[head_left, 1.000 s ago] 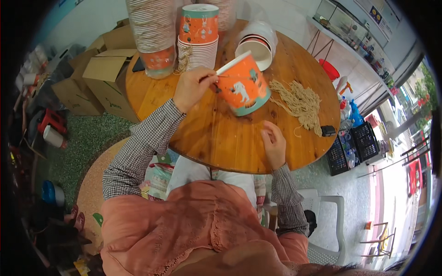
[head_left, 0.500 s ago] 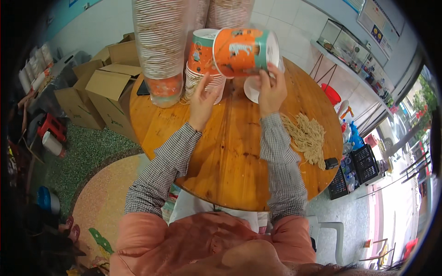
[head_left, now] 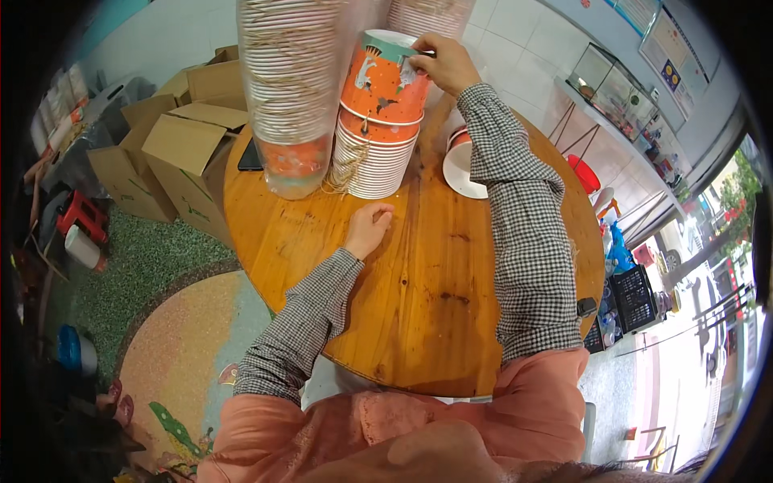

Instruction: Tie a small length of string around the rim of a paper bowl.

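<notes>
An orange and green paper bucket [head_left: 382, 84] sits upside down on top of a stack of paper buckets [head_left: 378, 161], whose white rims show below it. My right hand [head_left: 447, 64] grips its upper right side, near the green base end. My left hand [head_left: 370, 229] is by the tabletop in front of the stack, fingers curled into a loose fist, with nothing visible in it. Tan strands [head_left: 346, 171] hang at the stack's left side. Right of the stack, partly behind my right forearm, another paper bucket [head_left: 463, 181] shows its white rim.
A tall plastic-wrapped column of paper buckets [head_left: 291, 88] rises left of the stack, with another wrapped column [head_left: 431, 16] behind. The round wooden table [head_left: 411, 306] carries a dark flat object [head_left: 250, 157]. Open cardboard boxes [head_left: 185, 153] stand to its left, black crates [head_left: 632, 294] to its right.
The bucket held sideways in both hands now stands inverted on the stack. My left hand has let go and dropped toward me. My right forearm now covers the strand bundle on the table.
</notes>
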Available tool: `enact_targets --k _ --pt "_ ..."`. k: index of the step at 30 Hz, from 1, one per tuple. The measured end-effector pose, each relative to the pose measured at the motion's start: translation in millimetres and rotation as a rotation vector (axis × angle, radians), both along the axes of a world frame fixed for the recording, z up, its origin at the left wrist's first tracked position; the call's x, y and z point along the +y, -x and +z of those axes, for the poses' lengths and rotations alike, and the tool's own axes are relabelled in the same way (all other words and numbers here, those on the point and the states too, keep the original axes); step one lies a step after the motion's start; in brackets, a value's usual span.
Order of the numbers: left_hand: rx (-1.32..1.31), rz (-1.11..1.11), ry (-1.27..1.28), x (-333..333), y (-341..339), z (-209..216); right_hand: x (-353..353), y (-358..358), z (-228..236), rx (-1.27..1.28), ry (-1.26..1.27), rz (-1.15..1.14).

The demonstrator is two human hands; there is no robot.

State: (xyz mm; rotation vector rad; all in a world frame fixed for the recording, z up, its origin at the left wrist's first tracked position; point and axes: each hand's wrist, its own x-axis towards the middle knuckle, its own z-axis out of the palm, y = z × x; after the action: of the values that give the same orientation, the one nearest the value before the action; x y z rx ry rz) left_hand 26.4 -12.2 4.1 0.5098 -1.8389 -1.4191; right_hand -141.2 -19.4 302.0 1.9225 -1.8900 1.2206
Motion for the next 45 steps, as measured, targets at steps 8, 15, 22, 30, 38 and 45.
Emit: enact_targets --k 8,15,22,30,38,45 --pt "0.003 -0.007 0.046 -1 6 -3 8 -1 -34 0.084 0.0 -0.036" --pt "-0.072 -0.024 0.035 -13 5 -11 29 20 -48 -0.419 -0.052 0.215" --pt "-0.121 -0.074 0.211 0 27 -6 141 189 -189 -0.517 0.451 -0.648" --pt "-0.146 0.024 0.362 -24 84 -15 138 156 -312 -0.745 0.43 -0.618" --pt "0.315 -0.178 -0.025 -28 200 -13 138 155 -310 -0.818 0.425 -0.531" --pt "0.217 -0.353 -0.27 -6 173 13 171 154 -296 -1.36 0.481 -0.136"
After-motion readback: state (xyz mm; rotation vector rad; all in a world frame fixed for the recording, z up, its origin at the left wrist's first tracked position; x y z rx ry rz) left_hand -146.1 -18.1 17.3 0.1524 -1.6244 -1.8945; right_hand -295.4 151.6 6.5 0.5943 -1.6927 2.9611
